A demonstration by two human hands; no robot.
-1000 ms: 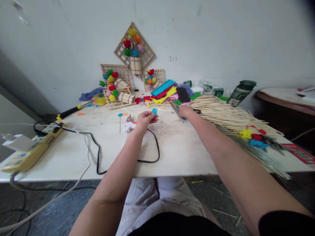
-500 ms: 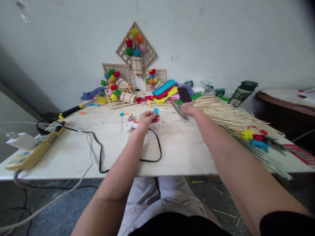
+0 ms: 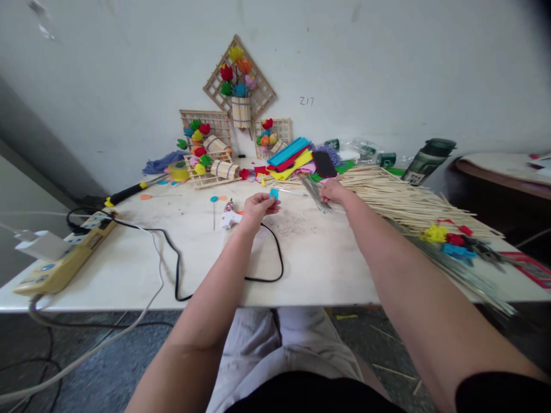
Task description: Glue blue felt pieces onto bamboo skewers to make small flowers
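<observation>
My left hand [image 3: 259, 207] pinches a small blue felt-like piece [image 3: 274, 195] between thumb and fingers, above the middle of the table. Under and beside it lies a white hot glue gun [image 3: 230, 218] with a dark-speckled tip. My right hand [image 3: 332, 191] is closed at the right edge of a bundle of thin grey wires [image 3: 313, 192], its fingertips pinched on wire; how many strands is too small to tell. Left of the glue gun, a blue disc [image 3: 214, 199] on a thin stem lies flat, with an orange piece beside it.
Bamboo sticks [image 3: 400, 198] cover the right side, with more wires [image 3: 460, 269] and pliers nearby. Coloured felt sheets [image 3: 290, 158] and a phone [image 3: 323, 164] lie behind. Lattice flower crafts [image 3: 241, 112] stand against the wall. A power strip [image 3: 64, 258] and cables occupy the left.
The view has shifted slightly. Both hands stay almost in place; the left still holds the blue piece and the right remains at the wires.
</observation>
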